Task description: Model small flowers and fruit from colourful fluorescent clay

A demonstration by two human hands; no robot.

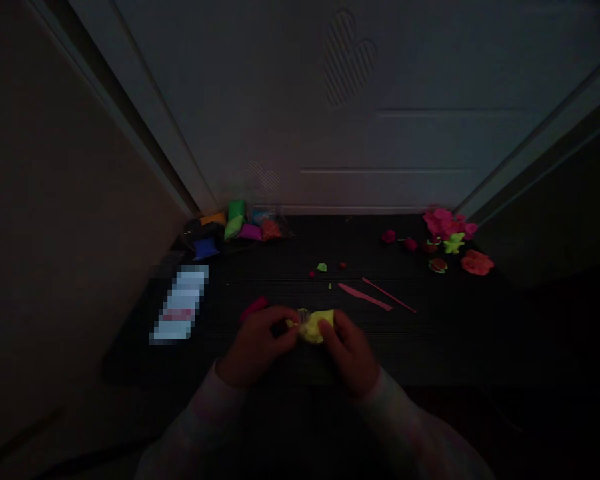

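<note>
Between both hands, above the dark table's near part, is a small clear packet of yellow modelling clay [318,327]. My right hand [354,353] grips its right end, thumb across the front. My left hand [260,343] pinches a bit of yellow clay [292,324] by the packet's left end; whether this bit is joined to the packet I cannot tell. Behind the left hand lies a dark pink piece [254,308], partly hidden. A pink plastic knife [365,297] and a thin pink stick tool [389,295] rest beyond the right hand.
Bright clay packets, including a blue one [205,249], crowd the table's back left. A lit, pixelated screen [180,305] lies at left. Small clay bits, one pale green [322,267], sit mid-table. Clay figures, including a yellow bear [453,243] and an orange flower [477,263], stand back right.
</note>
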